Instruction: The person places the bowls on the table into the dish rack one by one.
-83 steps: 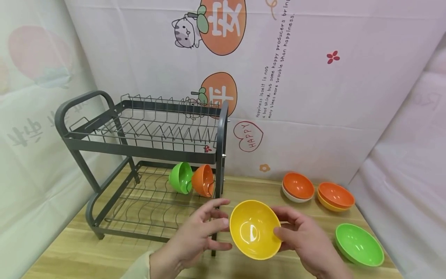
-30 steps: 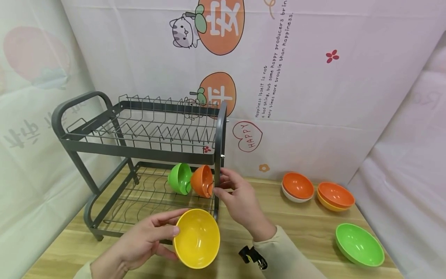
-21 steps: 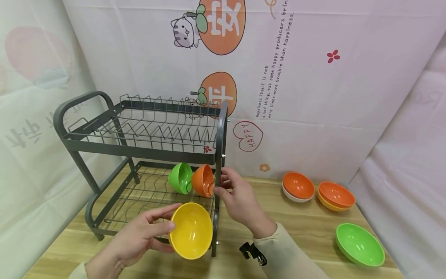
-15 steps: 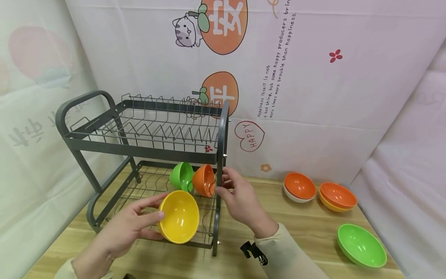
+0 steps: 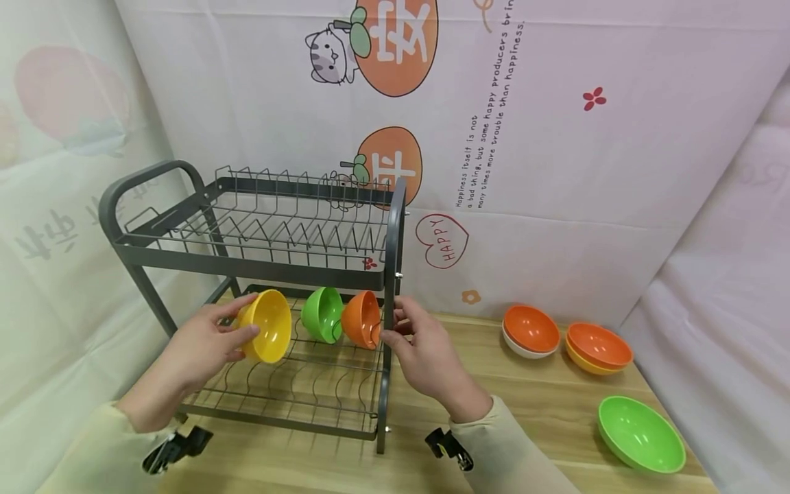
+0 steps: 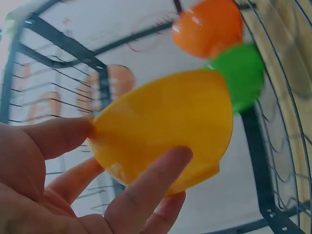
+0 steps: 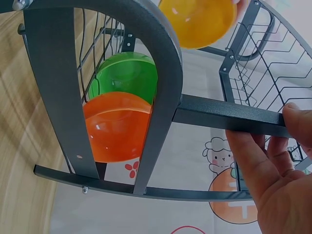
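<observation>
My left hand [image 5: 200, 343] holds a yellow bowl [image 5: 271, 326] tilted on its side, thumb at the rim and fingers behind. The bowl is over the lower tier of a dark grey two-tier dish rack [image 5: 247, 264], left of a green bowl [image 5: 322, 315] and an orange bowl [image 5: 361, 320] that stand on edge in the wires. In the left wrist view the fingers spread along the outside of the yellow bowl [image 6: 165, 126]. My right hand [image 5: 426, 350] grips the rack's right upright; the right wrist view shows thumb and fingers on either side of the bar [image 7: 229, 116].
On the wooden table [image 5: 494, 412] at right stand an orange bowl [image 5: 531, 328] stacked on a white one, another orange bowl [image 5: 599, 345] on a yellow one, and a larger green bowl [image 5: 640, 433]. A printed cloth [image 5: 543, 171] hangs behind.
The yellow bowl passed from the right hand to the left, then moved left and up over the lower tier, turning on its side. The right hand went to the rack's upright and stays there.
</observation>
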A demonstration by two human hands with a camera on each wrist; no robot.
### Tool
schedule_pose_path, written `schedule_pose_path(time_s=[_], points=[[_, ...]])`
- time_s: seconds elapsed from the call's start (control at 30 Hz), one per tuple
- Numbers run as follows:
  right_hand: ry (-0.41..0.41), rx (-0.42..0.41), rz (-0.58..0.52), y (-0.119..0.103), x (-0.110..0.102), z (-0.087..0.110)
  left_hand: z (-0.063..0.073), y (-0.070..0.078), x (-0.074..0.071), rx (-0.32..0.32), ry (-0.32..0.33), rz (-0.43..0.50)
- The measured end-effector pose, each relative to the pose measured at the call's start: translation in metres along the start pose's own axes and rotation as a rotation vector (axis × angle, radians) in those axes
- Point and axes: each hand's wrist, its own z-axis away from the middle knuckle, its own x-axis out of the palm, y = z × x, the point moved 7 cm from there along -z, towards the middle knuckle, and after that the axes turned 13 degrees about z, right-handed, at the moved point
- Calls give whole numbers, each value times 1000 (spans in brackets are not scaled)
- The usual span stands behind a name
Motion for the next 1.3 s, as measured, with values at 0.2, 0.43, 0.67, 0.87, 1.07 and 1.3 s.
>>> schedule_pose_path(time_s=[0.2,0.43,0.67,0.87,1.07,1.3], points=[[2,4,-6,2,-1,0,-34,-9,-4,-35,48,-127],[9,-5,0,1,-1,0,-66,-18,-1,-28,62,-170],[8,-7,-2,0,-1,0,-85,-30,2,-85,46,-234],[-10,9,-10,1,1,0,-89,-37,2,-49,35,-304],[-11,15,-20,2,2,0,-92,-37,7,-6,32,-336],[-9,6,-19,1,2,1,-98,-40,12,-18,26,-309]])
